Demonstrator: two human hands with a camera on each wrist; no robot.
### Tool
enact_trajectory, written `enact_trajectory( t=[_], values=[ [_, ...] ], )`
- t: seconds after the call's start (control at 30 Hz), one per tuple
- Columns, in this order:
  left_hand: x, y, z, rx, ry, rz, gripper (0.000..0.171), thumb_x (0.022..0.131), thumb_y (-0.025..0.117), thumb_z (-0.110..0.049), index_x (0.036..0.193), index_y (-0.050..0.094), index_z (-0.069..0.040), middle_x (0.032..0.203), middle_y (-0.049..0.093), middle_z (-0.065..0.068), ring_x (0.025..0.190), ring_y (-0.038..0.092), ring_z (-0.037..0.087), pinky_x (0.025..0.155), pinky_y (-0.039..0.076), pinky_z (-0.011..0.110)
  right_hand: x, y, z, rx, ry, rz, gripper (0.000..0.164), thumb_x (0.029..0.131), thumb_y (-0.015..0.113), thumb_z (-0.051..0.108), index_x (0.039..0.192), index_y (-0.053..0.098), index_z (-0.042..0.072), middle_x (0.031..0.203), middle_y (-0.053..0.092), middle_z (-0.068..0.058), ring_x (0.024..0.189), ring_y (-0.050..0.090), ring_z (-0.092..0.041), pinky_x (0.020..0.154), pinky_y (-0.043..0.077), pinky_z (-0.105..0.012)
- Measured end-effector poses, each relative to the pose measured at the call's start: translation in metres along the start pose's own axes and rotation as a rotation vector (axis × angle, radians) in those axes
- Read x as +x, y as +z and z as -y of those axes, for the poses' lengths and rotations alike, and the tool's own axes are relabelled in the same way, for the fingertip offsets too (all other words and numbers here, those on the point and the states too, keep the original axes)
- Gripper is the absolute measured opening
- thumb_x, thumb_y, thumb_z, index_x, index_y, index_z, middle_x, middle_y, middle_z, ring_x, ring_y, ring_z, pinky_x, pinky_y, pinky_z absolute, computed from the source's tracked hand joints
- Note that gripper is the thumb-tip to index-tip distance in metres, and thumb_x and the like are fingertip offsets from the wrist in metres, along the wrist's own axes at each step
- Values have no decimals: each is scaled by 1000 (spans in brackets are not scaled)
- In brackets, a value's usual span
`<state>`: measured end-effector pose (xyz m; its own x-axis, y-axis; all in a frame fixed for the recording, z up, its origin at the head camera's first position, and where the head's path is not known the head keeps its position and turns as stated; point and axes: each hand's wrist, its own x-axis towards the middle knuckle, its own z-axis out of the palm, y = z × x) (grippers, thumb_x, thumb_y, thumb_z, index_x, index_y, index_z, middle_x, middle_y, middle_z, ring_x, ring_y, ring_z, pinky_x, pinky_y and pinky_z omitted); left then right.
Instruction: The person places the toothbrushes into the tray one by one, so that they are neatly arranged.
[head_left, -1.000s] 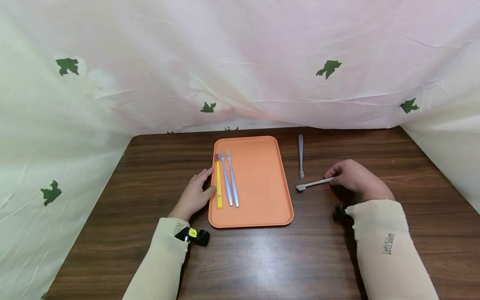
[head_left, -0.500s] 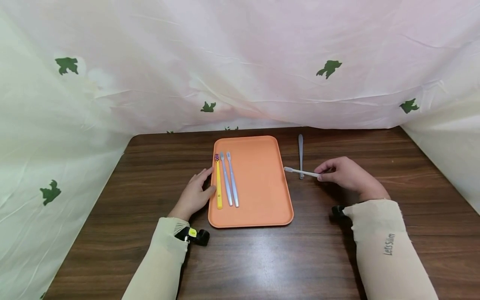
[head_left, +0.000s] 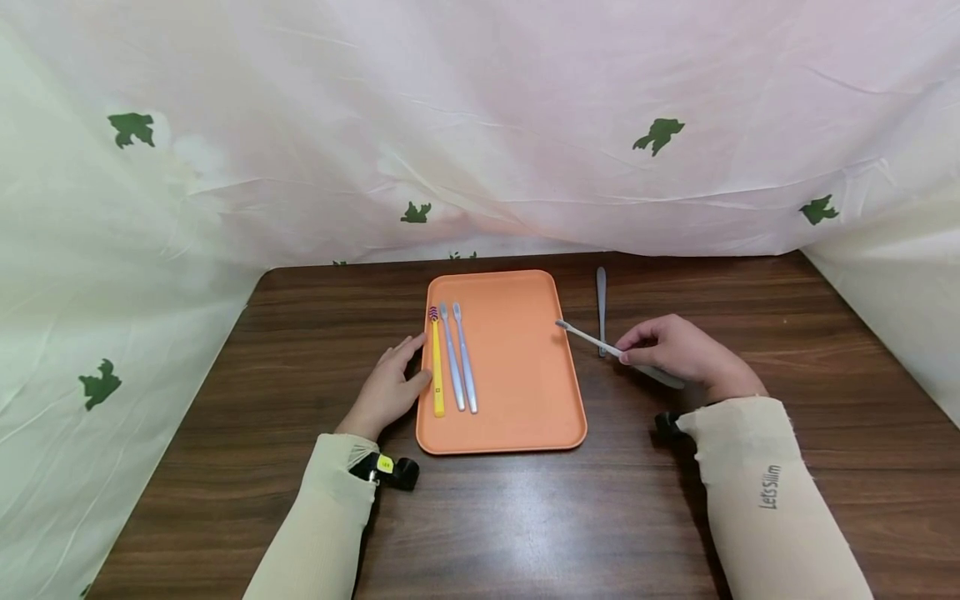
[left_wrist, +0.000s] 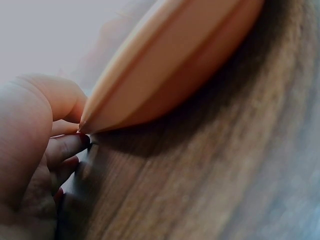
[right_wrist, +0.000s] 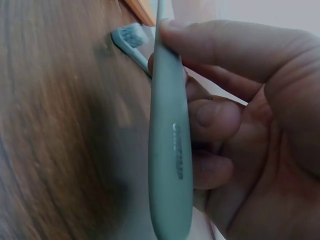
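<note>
"Where was your left hand [head_left: 386, 392]?"

"Left of centre, thumb and fingers apart, touching the left edge of the tray [head_left: 517, 367]; three toothbrushes [head_left: 452, 358] lay inside, with bare room right of them."

"And the held toothbrush [head_left: 585, 334]?"

"Right of centre, pinched in your right hand's [head_left: 678, 354] grip, head pointing upper left over the tray's right edge. Another toothbrush [head_left: 602, 304] lay on the tabletop [head_left: 487, 533], nearer that hand."

Orange tray [head_left: 521, 375], yellow toothbrush [head_left: 438, 367], brown wood-grain table [head_left: 487, 533]
</note>
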<state>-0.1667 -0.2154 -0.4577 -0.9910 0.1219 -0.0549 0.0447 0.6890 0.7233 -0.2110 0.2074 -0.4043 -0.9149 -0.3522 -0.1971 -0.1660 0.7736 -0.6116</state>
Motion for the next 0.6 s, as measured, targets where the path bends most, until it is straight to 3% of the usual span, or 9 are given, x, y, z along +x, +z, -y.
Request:
enact_trajectory(
  t=[0.3, 0.6],
  values=[
    [1, 0, 0, -3, -3, -3, 60, 99, 58, -20, 155, 40, -11, 158, 38, 16, 152, 20, 33, 123, 15, 51, 5, 5, 6, 102, 0, 43, 25, 94, 70, 24, 112, 75, 7, 91, 71, -1, 79, 59, -19, 69, 51, -32],
    [1, 0, -1, -8, -6, 2, 59, 100, 58, -19, 155, 39, -10, 158, 38, 15, 152, 20, 31, 124, 14, 50, 8, 11, 10, 167, -32, 57, 20, 94, 69, 19, 106, 73, 4, 79, 65, -2, 71, 58, -17, 63, 51, -30]
  ],
)
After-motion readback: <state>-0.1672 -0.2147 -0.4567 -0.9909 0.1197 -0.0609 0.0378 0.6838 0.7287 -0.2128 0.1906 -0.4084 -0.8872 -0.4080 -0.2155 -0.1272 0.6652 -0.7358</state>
